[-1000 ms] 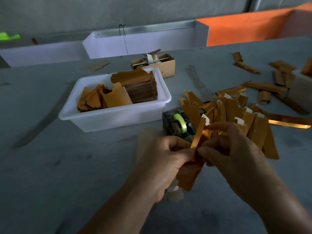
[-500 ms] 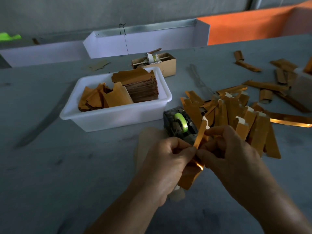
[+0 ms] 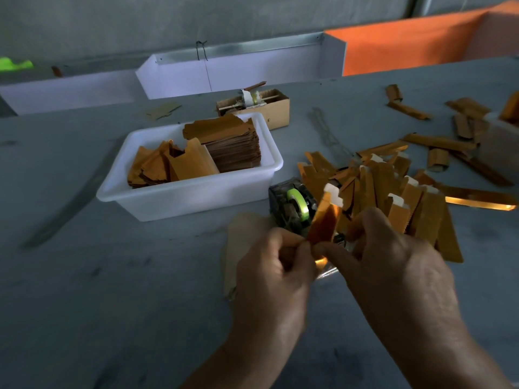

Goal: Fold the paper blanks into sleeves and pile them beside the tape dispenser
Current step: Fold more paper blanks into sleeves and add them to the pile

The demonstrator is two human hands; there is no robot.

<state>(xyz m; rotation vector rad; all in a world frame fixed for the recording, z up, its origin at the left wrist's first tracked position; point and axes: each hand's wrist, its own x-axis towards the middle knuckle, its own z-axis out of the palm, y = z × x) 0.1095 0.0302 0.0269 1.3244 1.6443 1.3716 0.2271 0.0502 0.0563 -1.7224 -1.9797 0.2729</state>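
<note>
Left hand point(image 3: 276, 272) and right hand point(image 3: 393, 265) meet above worktop point(image 3: 112, 304), both pinching lower end of one orange paper blank point(image 3: 323, 223); blank stands tilted, white tab uppermost, directly in front of tape dispenser point(image 3: 292, 206). Pile of folded sleeves point(image 3: 393, 192) just right of dispenser. White tub point(image 3: 191, 195), left of dispenser, holds loose orange blanks and neat stack. Small cardboard box point(image 3: 269, 108) behind tub; contents unclear.

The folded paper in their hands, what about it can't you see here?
- Head view: the lower end of the paper blank is hidden behind the left hand and right hand that pinch it.
- The front of the tape dispenser is covered by the blank.
- The far-right white container is cut by the frame edge.
</note>
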